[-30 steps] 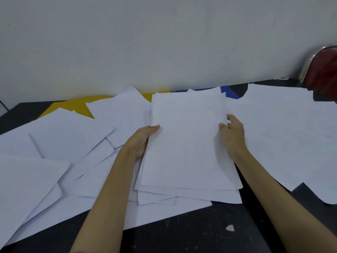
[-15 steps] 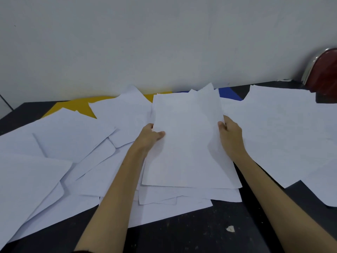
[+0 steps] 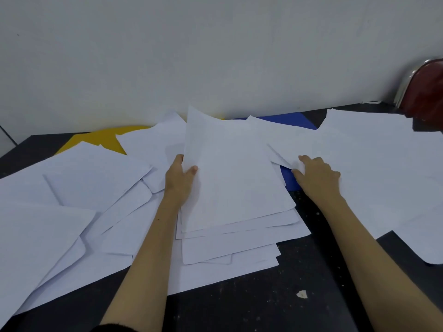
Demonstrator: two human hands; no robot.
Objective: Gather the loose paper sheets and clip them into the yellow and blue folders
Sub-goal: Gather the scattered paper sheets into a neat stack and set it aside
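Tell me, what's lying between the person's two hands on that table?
In the head view, the gathered stack of sheets that the left hand grips lies there, and beside the right hand a strip of the blue folder shows.

I count two folders on the desk (image 3: 239, 307): one yellow folder (image 3: 105, 140) at the far left edge, one blue folder (image 3: 291, 179) mid-back. White paper sheets (image 3: 235, 168) overlap too much to count; well over a dozen. One paper scrap (image 3: 302, 294).

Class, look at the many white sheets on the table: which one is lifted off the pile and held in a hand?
The centre sheet: the left hand pinches its left edge, tilting its far end up. The other sheets lie flat.
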